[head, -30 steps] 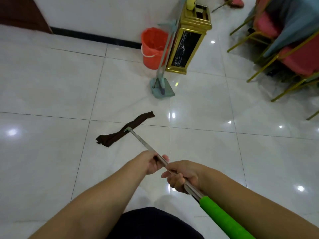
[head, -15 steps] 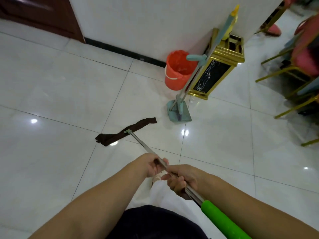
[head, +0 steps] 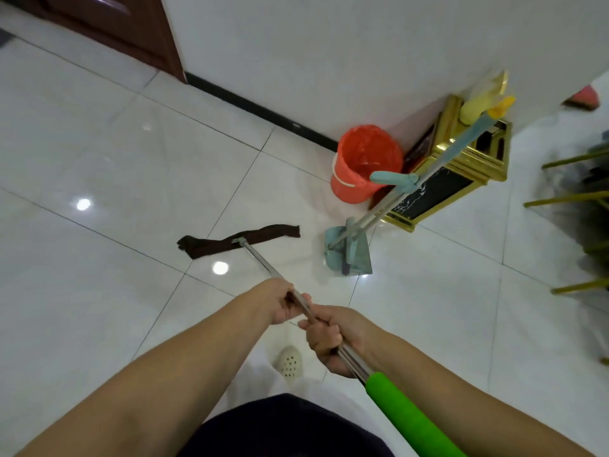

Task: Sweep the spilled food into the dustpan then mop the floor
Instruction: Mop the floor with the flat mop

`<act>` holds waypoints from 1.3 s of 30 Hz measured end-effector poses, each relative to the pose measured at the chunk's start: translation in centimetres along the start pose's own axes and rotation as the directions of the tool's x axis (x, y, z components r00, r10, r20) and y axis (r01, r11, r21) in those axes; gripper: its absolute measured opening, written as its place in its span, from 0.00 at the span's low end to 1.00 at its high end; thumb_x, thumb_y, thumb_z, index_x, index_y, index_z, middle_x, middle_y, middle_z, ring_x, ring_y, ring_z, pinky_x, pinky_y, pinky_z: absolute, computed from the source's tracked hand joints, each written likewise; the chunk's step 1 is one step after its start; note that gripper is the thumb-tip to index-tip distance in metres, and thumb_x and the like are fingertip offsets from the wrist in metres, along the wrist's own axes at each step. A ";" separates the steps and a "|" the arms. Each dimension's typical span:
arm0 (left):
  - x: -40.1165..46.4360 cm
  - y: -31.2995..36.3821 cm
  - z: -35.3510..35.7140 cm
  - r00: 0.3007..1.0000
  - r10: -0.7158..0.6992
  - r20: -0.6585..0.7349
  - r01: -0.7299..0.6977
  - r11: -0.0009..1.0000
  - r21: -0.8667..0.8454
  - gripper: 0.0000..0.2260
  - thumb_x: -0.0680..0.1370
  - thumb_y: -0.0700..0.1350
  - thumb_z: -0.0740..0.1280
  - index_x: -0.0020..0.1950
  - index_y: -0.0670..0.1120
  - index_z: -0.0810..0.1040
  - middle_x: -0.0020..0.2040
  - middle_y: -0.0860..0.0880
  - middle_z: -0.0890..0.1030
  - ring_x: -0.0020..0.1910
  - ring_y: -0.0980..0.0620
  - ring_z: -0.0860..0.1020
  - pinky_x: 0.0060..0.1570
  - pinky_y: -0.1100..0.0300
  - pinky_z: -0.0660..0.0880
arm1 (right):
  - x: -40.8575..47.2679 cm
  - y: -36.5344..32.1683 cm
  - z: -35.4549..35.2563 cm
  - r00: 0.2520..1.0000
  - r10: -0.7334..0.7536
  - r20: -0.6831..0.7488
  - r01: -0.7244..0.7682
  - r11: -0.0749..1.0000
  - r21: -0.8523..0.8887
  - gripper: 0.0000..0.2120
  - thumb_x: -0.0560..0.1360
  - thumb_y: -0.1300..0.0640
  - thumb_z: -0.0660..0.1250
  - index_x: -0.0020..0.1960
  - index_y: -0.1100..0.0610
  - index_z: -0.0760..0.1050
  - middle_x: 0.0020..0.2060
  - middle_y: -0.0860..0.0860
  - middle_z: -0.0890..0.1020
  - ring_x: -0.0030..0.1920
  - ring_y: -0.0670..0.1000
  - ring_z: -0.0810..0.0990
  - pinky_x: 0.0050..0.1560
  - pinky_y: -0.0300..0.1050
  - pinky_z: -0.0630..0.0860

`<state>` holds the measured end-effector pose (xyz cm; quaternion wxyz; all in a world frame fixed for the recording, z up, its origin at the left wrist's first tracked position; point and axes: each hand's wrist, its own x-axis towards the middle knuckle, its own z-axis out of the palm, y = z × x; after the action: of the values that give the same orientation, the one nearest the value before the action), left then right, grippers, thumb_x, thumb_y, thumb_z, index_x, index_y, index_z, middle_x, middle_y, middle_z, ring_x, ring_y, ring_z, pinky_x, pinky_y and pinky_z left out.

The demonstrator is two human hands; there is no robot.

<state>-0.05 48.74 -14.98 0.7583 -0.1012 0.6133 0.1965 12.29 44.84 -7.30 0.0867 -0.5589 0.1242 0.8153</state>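
I hold a mop with a metal pole and a green foam grip. Its flat brown cloth head lies on the white tiled floor ahead of me. My left hand is shut on the pole further down, and my right hand is shut on it just above the green grip. A teal dustpan with a long-handled broom clipped to it stands to the right of the mop head. No spilled food shows on the floor.
An orange bucket stands against the white wall, beside a gold and black bin. Gold chair legs crowd the right edge. A dark wooden door is at the top left. My pale perforated shoe shows below my hands.
The view has swung left and up, showing more wall and door. The mop head has slid across the tiles, nearer to the dustpan. Both hands keep their grip on the pole.
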 end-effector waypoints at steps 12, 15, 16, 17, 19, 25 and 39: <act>2.6 19.8 1.6 0.996 -0.054 0.067 0.058 0.996 -0.069 0.13 0.83 0.40 0.54 0.43 0.34 0.69 0.37 0.39 0.75 0.32 0.48 0.75 0.20 0.57 0.77 | 2.1 -16.6 11.1 0.995 -0.002 0.101 -0.004 0.998 0.060 0.11 0.76 0.55 0.65 0.43 0.62 0.67 0.21 0.49 0.64 0.13 0.44 0.64 0.11 0.32 0.62; 2.6 25.3 0.8 0.993 -0.082 0.088 0.092 0.989 -0.115 0.13 0.83 0.40 0.53 0.45 0.33 0.69 0.38 0.39 0.74 0.33 0.47 0.74 0.23 0.56 0.77 | 2.8 -20.0 15.3 0.987 0.011 0.158 -0.037 0.987 0.157 0.09 0.74 0.57 0.64 0.42 0.62 0.68 0.20 0.50 0.64 0.12 0.45 0.65 0.10 0.33 0.63; 2.6 27.1 0.5 0.992 -0.085 0.098 0.097 0.987 -0.127 0.12 0.83 0.40 0.53 0.45 0.33 0.69 0.38 0.39 0.74 0.33 0.47 0.74 0.23 0.56 0.77 | 3.1 -21.0 16.7 0.984 0.013 0.175 -0.046 0.982 0.186 0.08 0.73 0.58 0.64 0.42 0.62 0.68 0.20 0.50 0.65 0.12 0.45 0.65 0.10 0.34 0.63; 2.7 28.9 0.3 0.991 -0.089 0.104 0.103 0.985 -0.140 0.12 0.83 0.40 0.53 0.45 0.34 0.68 0.38 0.39 0.74 0.33 0.47 0.73 0.21 0.57 0.77 | 3.4 -22.0 18.1 0.983 0.014 0.181 -0.052 0.977 0.206 0.08 0.73 0.58 0.64 0.41 0.62 0.68 0.20 0.50 0.65 0.12 0.46 0.65 0.10 0.34 0.63; 3.0 32.1 -0.3 0.991 -0.094 0.098 0.110 0.979 -0.174 0.10 0.83 0.39 0.53 0.48 0.35 0.68 0.39 0.40 0.73 0.32 0.47 0.72 0.19 0.56 0.76 | 4.0 -23.7 20.8 0.987 0.020 0.158 -0.051 0.979 0.195 0.07 0.72 0.60 0.64 0.41 0.62 0.68 0.21 0.50 0.65 0.13 0.46 0.65 0.10 0.34 0.63; 4.7 38.9 -1.2 0.989 -0.068 0.135 0.105 0.950 -0.295 0.09 0.83 0.37 0.52 0.44 0.38 0.66 0.38 0.42 0.69 0.31 0.49 0.68 0.25 0.59 0.76 | 6.1 -29.2 25.7 0.999 0.052 -0.012 -0.053 0.992 -0.113 0.12 0.79 0.55 0.62 0.42 0.62 0.70 0.20 0.49 0.66 0.14 0.43 0.64 0.12 0.31 0.62; 7.3 51.8 3.6 0.994 -0.060 0.093 0.088 0.941 -0.326 0.13 0.83 0.39 0.54 0.41 0.36 0.69 0.32 0.41 0.73 0.28 0.48 0.70 0.21 0.61 0.74 | 7.1 -44.7 29.1 0.997 0.080 0.007 -0.073 0.942 -0.326 0.11 0.81 0.55 0.60 0.45 0.63 0.70 0.21 0.50 0.71 0.15 0.43 0.67 0.14 0.32 0.66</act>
<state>-17.50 98.15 -16.73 0.7620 -0.2415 0.5360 0.2716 -3.64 96.21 -8.59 -0.0373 -0.5519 0.0086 0.8330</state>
